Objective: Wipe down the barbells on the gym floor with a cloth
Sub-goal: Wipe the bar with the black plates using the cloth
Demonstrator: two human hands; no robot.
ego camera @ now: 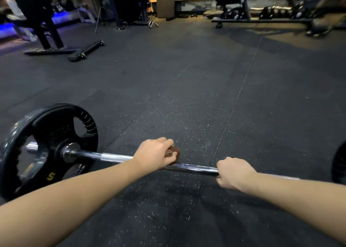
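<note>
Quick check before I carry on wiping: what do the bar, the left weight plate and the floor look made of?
The bar: polished, chrome-like metal; mirror highlights, plus a duller knurled band. The weight plate: black, likely coated metal; soft sheen, coating unclear. The floor: matte dark rubber tiles, judging by pale speckles and seams.

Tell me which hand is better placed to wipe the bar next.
The left hand: it holds the brown cloth against the bar. The right hand only grips bare steel.
</note>
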